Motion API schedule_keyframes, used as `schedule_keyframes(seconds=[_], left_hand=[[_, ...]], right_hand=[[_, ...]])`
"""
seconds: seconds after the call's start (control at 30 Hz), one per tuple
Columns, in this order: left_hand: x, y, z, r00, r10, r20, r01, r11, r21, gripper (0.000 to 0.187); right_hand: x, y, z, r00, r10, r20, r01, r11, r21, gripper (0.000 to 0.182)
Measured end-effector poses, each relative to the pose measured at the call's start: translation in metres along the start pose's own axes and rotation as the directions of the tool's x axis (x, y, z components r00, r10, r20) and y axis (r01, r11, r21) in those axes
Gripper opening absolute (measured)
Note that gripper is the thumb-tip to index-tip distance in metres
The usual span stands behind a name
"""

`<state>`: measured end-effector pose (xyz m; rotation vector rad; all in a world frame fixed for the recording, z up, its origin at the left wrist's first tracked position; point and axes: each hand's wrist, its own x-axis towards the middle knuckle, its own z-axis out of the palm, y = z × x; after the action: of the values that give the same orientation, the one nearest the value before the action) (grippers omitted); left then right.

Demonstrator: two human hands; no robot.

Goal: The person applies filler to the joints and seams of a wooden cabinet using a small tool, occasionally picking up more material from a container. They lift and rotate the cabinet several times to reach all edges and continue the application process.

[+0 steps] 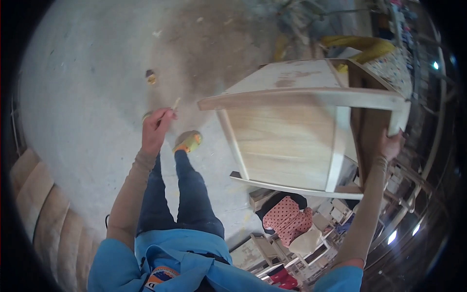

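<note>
My left hand [159, 125] is pinched closed, out over the floor on the left. From its fingertips sticks a small pale yellow strip [176, 103], whose kind I cannot tell. On the right, a light wooden cabinet frame [284, 141] with panelled sides appears tilted in this view. My right hand [391, 144] is wrapped round a pale corner post of it, at the open end. The cabinet's inside shows only in part, dark brown behind the post.
Wooden boards [53, 214] lean at the lower left. A small yellow-and-dark object [151, 77] lies on the concrete floor [92, 97]. Below the cabinet are a polka-dot cloth [289, 219] and several wooden furniture pieces [258, 250]. A yellow roll-like thing [369, 46] is behind it.
</note>
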<state>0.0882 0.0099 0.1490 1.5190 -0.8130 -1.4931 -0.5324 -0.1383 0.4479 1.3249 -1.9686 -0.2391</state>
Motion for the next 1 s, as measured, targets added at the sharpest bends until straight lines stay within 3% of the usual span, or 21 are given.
schedule_keyframes(seconds=[0.07,0.17,0.3,0.4,0.5,0.57,0.63,0.77,0.87,1.0], left_hand=[[-0.001,0.017,0.023,0.999,0.028,0.038,-0.028,1.0,0.001,0.027],[-0.006,0.045,0.059,0.993,0.102,0.056,-0.104,0.994,0.026,0.028],[-0.007,0.093,0.097,0.979,0.073,0.191,-0.037,0.982,-0.183,0.027],[-0.007,0.12,0.129,0.976,0.057,0.209,-0.016,0.98,-0.196,0.027],[-0.006,0.137,0.172,0.883,0.394,0.254,-0.4,0.916,-0.031,0.025],[-0.014,0.156,0.206,0.877,0.309,0.368,-0.307,0.949,-0.065,0.023],[-0.027,0.191,0.235,0.807,0.226,0.545,-0.289,0.957,0.03,0.023],[-0.047,0.208,0.314,0.616,0.323,0.718,-0.382,0.92,-0.086,0.03],[-0.06,0.226,0.364,0.629,0.336,0.702,-0.405,0.911,-0.074,0.038],[-0.059,0.232,0.418,0.71,0.338,0.618,-0.387,0.92,-0.058,0.043]], right_hand=[[-0.007,-0.014,-0.023,0.994,-0.104,0.026,0.095,0.969,0.229,0.063],[-0.023,0.013,-0.03,0.922,-0.365,-0.133,0.388,0.858,0.337,0.069],[-0.051,0.043,-0.028,0.965,-0.257,0.058,0.222,0.91,0.35,0.061],[-0.052,0.036,-0.039,0.97,-0.221,0.098,0.167,0.906,0.388,0.057],[-0.054,0.034,-0.035,0.974,-0.209,0.088,0.151,0.889,0.432,0.057],[-0.054,0.035,-0.032,0.976,-0.204,0.079,0.147,0.881,0.449,0.057],[-0.056,0.035,-0.034,0.977,-0.2,0.08,0.142,0.877,0.459,0.057],[-0.06,0.034,-0.038,0.974,-0.198,0.109,0.121,0.865,0.486,0.06],[-0.063,0.03,-0.048,0.969,-0.196,0.151,0.1,0.867,0.488,0.06],[-0.067,0.026,-0.052,0.968,-0.211,0.136,0.108,0.84,0.532,0.063]])
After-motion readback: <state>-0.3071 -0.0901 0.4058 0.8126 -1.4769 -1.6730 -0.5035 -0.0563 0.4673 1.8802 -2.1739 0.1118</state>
